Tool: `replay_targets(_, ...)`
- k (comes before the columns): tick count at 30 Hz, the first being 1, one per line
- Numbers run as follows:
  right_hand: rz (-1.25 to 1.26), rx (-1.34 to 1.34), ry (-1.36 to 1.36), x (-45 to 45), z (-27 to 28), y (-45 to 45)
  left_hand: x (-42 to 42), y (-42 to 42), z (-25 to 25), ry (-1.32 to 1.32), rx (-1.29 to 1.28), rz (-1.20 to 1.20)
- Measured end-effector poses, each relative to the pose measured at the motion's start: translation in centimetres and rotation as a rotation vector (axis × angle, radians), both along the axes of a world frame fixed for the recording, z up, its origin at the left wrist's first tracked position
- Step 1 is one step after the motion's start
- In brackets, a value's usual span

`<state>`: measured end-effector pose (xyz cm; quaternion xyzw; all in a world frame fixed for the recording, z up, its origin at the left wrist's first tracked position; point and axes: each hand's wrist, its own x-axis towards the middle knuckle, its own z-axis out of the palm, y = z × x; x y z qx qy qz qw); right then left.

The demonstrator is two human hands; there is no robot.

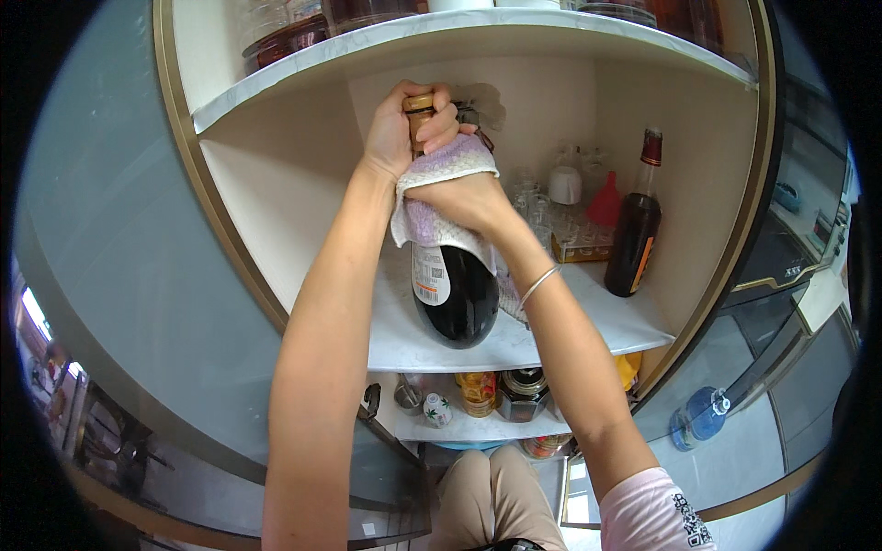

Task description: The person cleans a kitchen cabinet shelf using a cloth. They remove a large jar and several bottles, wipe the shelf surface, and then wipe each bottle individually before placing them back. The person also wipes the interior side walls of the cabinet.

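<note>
My left hand (pixel 413 124) grips the neck of a dark glass bottle (pixel 462 296), just under its gold cap (pixel 418 103). The bottle carries a white label with writing and is held over the middle shelf; whether its base touches the shelf I cannot tell. My right hand (pixel 462 196) presses a lilac and white cloth (pixel 441 224) around the bottle's shoulder. Part of that hand is hidden under the cloth. A bracelet circles the right wrist.
On the shelf (pixel 400 351), to the right, stand a dark bottle with a red neck (pixel 630 241), a red funnel (pixel 605 200) and small glasses (pixel 537 206). Below are several jars (pixel 522 392). Glass cabinet doors (pixel 138 206) flank me. A blue water jug (pixel 699 417) appears at lower right.
</note>
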<state>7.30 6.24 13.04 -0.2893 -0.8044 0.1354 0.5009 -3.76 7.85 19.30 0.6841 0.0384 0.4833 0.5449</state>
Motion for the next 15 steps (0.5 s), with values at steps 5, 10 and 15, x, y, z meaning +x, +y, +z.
replay_targets(5, 0.272, -0.085, 0.443, 0.3, -2.8, -0.6, 0.0, 0.7, -0.2, -0.01, -0.025, -0.069)
replay_targets(10, -0.045, 0.72, 0.099, 1.8, -7.2, -0.2, 0.5, 0.4, -0.2, -0.023, -0.029, -0.019)
replay_targets(15, 0.076, -0.103, 0.585, 2.0, -12.5, -5.3, -0.1, 0.6, -0.6, -0.06, -0.031, -0.038)
